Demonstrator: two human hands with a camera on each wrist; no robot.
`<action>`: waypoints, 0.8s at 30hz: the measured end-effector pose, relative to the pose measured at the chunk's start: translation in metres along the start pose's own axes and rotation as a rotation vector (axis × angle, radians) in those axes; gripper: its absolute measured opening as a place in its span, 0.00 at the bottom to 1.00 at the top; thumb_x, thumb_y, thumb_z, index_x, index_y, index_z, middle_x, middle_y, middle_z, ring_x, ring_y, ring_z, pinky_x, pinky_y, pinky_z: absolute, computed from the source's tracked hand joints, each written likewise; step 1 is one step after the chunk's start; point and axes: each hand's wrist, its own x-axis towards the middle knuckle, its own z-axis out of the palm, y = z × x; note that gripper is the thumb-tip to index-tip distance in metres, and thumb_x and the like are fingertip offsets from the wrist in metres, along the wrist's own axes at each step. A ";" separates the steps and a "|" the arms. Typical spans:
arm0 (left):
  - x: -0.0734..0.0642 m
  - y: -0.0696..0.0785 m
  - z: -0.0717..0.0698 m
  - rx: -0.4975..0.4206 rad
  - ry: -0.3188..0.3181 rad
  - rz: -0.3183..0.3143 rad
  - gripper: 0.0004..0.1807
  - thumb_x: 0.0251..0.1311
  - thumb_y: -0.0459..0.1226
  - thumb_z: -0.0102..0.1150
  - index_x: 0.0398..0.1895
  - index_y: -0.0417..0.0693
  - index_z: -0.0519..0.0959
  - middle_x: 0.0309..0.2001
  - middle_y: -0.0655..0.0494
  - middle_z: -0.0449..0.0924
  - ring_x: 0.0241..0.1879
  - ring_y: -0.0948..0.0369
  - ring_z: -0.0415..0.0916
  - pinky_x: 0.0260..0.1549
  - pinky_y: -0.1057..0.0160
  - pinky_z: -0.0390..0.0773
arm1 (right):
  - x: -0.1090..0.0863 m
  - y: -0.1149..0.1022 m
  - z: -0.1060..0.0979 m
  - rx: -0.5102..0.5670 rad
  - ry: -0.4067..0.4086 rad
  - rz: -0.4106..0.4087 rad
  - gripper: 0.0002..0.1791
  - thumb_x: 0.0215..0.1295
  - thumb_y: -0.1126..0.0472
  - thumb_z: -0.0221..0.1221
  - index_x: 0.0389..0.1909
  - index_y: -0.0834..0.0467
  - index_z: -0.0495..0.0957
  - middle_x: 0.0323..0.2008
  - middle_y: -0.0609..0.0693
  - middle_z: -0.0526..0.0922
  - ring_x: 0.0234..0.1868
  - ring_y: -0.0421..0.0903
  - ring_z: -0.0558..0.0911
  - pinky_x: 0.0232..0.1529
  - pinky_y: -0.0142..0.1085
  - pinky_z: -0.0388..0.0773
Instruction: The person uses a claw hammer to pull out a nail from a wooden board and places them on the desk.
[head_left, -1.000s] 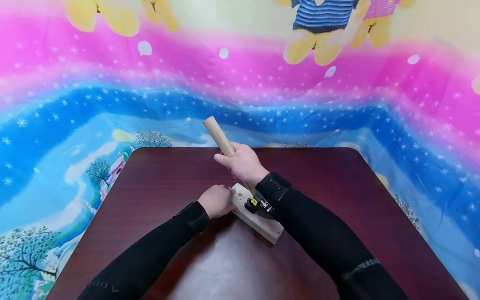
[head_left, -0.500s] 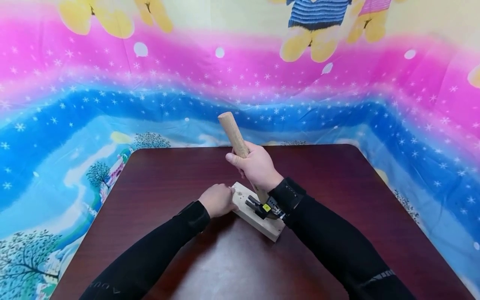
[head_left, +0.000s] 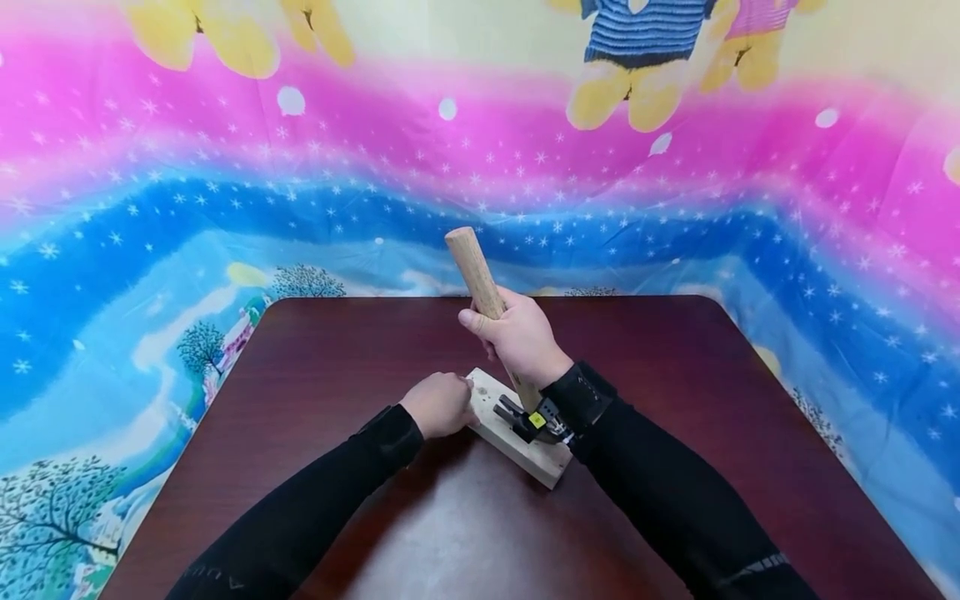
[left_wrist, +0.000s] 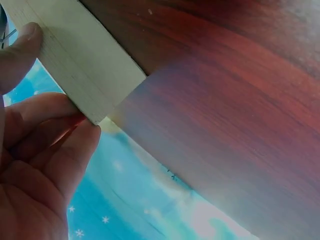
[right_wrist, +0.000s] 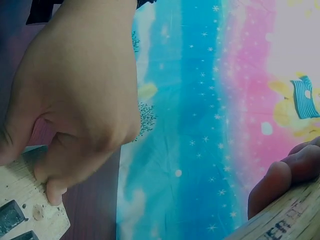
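Observation:
My right hand [head_left: 525, 337] grips the wooden handle of a hammer [head_left: 474, 262], thumb lying along it. The handle leans up and away to the left; its printed lettering shows in the right wrist view. Its head is mostly hidden behind the right wrist; two dark metal prongs [right_wrist: 11, 218] show low over a pale wooden block [head_left: 491, 400]. My left hand [head_left: 438, 406] holds the far left end of this block, which lies slantwise on the table. In the left wrist view the thumb [left_wrist: 27, 42] presses the block's side and the fingers curl at its end corner.
A dark red-brown table [head_left: 360, 333] has its far edge just beyond the hands. Behind it hangs a patterned cloth [head_left: 675, 183] in pink and blue. A small camera with a yellow mark [head_left: 537, 419] sits on the right wrist, over the block.
My right hand has shifted right, and the hammer's handle has swung to the right and stands steeper; most of this came in the first half second. The left hand and block stay in place.

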 end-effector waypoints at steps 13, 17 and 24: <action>0.000 0.005 0.012 0.383 -0.047 0.242 0.08 0.65 0.41 0.62 0.45 0.55 0.85 0.28 0.59 0.75 0.28 0.63 0.72 0.28 0.65 0.76 | -0.009 0.007 0.002 -0.007 0.012 0.011 0.18 0.65 0.43 0.65 0.39 0.53 0.78 0.18 0.57 0.75 0.21 0.65 0.77 0.23 0.47 0.74; 0.001 0.004 0.007 0.373 -0.025 0.217 0.10 0.65 0.41 0.62 0.47 0.55 0.85 0.30 0.57 0.76 0.27 0.63 0.73 0.28 0.65 0.77 | -0.005 0.003 0.001 -0.006 0.014 -0.009 0.18 0.65 0.43 0.65 0.39 0.54 0.78 0.18 0.57 0.74 0.22 0.68 0.77 0.23 0.46 0.74; 0.001 0.005 0.003 0.348 -0.013 0.202 0.09 0.65 0.41 0.62 0.46 0.55 0.85 0.30 0.56 0.75 0.25 0.63 0.72 0.26 0.64 0.77 | -0.004 0.002 0.000 0.022 0.000 -0.005 0.17 0.66 0.46 0.65 0.40 0.56 0.78 0.18 0.58 0.74 0.24 0.71 0.75 0.23 0.46 0.75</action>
